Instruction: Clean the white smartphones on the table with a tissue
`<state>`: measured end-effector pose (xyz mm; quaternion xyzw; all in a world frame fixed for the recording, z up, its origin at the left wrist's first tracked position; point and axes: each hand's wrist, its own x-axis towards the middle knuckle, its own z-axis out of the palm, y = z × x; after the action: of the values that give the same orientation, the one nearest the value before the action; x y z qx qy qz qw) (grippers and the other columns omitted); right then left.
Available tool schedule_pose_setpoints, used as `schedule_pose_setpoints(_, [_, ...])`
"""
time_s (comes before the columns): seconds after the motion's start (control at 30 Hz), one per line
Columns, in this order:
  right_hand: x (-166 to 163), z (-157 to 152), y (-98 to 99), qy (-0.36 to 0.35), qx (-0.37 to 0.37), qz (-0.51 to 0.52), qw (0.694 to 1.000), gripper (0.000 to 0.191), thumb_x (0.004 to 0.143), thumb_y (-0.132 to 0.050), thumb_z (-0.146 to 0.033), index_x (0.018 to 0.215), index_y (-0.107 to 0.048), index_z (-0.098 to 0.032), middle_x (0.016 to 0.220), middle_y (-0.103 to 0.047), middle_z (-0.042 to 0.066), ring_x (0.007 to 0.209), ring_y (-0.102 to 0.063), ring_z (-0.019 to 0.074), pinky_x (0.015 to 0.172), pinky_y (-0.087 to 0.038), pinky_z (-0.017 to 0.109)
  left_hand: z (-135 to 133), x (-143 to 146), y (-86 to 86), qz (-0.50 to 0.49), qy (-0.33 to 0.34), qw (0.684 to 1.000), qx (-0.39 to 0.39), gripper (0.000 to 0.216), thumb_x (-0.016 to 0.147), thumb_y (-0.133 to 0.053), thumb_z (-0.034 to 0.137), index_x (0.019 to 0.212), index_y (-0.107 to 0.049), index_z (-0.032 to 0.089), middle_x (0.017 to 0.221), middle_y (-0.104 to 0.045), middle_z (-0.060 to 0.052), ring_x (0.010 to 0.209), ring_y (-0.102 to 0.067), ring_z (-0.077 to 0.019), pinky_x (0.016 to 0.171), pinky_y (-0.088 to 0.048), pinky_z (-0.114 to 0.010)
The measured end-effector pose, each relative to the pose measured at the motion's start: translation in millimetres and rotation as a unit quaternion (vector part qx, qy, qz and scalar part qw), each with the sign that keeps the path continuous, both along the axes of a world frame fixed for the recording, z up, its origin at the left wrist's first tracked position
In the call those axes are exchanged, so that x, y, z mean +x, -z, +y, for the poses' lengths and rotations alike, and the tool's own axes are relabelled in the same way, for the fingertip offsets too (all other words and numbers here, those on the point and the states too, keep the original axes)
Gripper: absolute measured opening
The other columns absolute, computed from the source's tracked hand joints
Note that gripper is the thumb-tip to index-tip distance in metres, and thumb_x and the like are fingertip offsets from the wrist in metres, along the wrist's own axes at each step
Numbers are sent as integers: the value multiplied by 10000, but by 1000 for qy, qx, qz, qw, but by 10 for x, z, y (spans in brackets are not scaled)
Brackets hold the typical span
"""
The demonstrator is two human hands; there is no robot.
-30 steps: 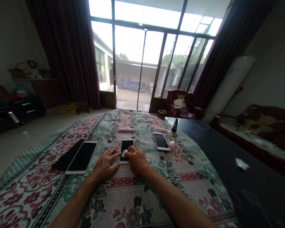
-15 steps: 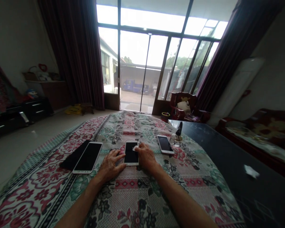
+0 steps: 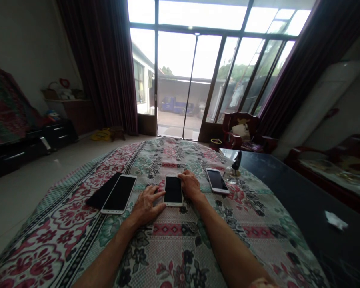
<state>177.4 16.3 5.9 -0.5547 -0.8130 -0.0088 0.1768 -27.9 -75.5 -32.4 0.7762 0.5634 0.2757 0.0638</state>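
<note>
A white-framed smartphone [image 3: 173,191] lies face up on the patterned tablecloth, its screen dark. Along its left edge rests my left hand [image 3: 147,204], fingers spread, with fingertips touching the frame. My right hand [image 3: 190,185] is closed at the phone's upper right corner, pinching a small white wad, likely tissue, mostly hidden by the fingers. To the left, a larger white-framed phone [image 3: 120,194] partly covers a dark flat item [image 3: 99,193]. Another white phone [image 3: 217,181] lies to the right of my right hand.
A clear-based object with a dark upright top [image 3: 236,163] stands beyond the right phone. A crumpled white tissue [image 3: 336,221] lies on the black table [image 3: 312,200] at right. Wooden chairs, dark curtains and glass doors surround the cloth-covered table [image 3: 180,236].
My right hand has moved from over the screen to the phone's upper right corner, and the white wad is now mostly hidden. My left hand stays at the left edge. The camera view has shifted slightly.
</note>
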Motion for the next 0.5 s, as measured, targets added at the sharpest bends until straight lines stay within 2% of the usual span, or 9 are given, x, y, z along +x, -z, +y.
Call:
schedule_pose_setpoints(0.13, [-4,-73,-9,-4,7,1,1000,303,905,-433,-174,1028,-694,-269,1049,-577,57,965,-493,196,781,-364,258,2,-11,17,-3,1,1000,-2,428,799,-631,314,1223,-637,261,1371,-528,-88,1318,-398,-326,1086,-335,-543])
schedule_pose_setpoints(0.33, [-175,-235,-25,-66,11,-23,998,305,881,-460,-145,1033,-686,-281,1082,-568,53,976,-476,202,817,-367,284,16,-12,33,-12,2,1000,6,384,819,-587,258,1196,-659,261,1352,-547,-87,1313,-411,-323,1090,-339,-530])
schedule_pose_setpoints(0.5, [-241,-171,-7,-78,16,-22,997,296,877,-455,-147,1003,-690,-276,1055,-583,50,942,-475,207,812,-369,295,25,0,13,-6,2,1000,10,345,856,-552,282,1179,-671,264,1335,-562,-90,1298,-433,-314,1080,-357,-522])
